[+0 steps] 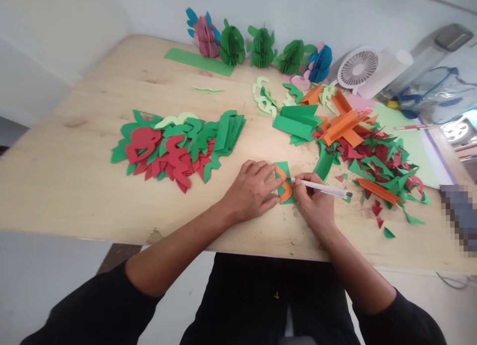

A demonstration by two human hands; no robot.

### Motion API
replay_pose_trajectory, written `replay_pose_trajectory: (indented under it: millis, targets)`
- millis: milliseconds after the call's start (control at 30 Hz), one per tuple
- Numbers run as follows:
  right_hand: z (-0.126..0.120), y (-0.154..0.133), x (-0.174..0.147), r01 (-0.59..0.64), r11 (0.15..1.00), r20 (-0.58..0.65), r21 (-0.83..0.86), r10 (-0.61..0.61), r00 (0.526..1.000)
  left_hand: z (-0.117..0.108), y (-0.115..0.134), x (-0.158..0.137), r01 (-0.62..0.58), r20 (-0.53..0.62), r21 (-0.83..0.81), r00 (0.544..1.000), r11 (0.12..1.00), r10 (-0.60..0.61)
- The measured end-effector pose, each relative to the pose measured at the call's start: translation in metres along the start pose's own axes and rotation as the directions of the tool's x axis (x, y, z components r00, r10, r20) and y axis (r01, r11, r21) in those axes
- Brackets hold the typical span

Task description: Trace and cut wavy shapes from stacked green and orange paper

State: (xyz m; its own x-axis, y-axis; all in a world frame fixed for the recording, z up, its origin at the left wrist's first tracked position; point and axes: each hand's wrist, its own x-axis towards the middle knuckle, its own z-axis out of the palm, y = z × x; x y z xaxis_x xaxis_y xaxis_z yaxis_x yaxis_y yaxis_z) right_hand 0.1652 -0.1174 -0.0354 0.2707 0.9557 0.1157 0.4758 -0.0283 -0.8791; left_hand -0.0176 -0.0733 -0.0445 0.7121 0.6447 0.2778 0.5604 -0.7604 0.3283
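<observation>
My left hand (254, 190) lies with its fingers stretched out, the fingertips pressing on an orange curved paper cutout (286, 192). Beneath that cutout is a green paper piece (283, 168), flat on the table near its front edge. A white pen (324, 188) is gripped in my right hand (315, 206), its tip at the right edge of the orange cutout. To the left of my hands lies a spread pile of red paper cutouts (175, 158) and green paper cutouts (223, 136).
Green folded strips (296, 121), orange folded strips (345, 126) and a heap of paper scraps (387, 161) cover the right side. Several paper honeycomb figures (263, 47) stand along the wall. A small fan (359, 69) and clear bottle (421, 61) stand at the back right.
</observation>
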Motion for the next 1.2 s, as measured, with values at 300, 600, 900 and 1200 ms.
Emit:
replay_pose_trajectory:
  millis: [300,600,900,1200]
  targets:
    - [0.000,-0.002,-0.002,0.012,1.000,0.005,0.003,-0.012,1.000,0.001,0.000,0.000,-0.001,-0.008,-0.001,1.000,1.000,0.001]
    - [-0.005,0.004,-0.004,0.065,0.996,0.034,0.065,-0.067,0.997,0.001,0.000,-0.001,-0.014,-0.015,0.008,1.000,1.000,0.014]
    - [-0.010,0.002,-0.007,0.390,0.888,0.181,-0.243,-0.354,0.918,0.001,0.001,0.000,-0.006,0.012,0.010,1.000,1.000,0.006]
    - [-0.010,0.008,-0.008,0.463,0.833,0.204,-0.303,-0.417,0.885,-0.011,-0.004,0.001,-0.039,0.118,0.002,0.992,0.999,0.039]
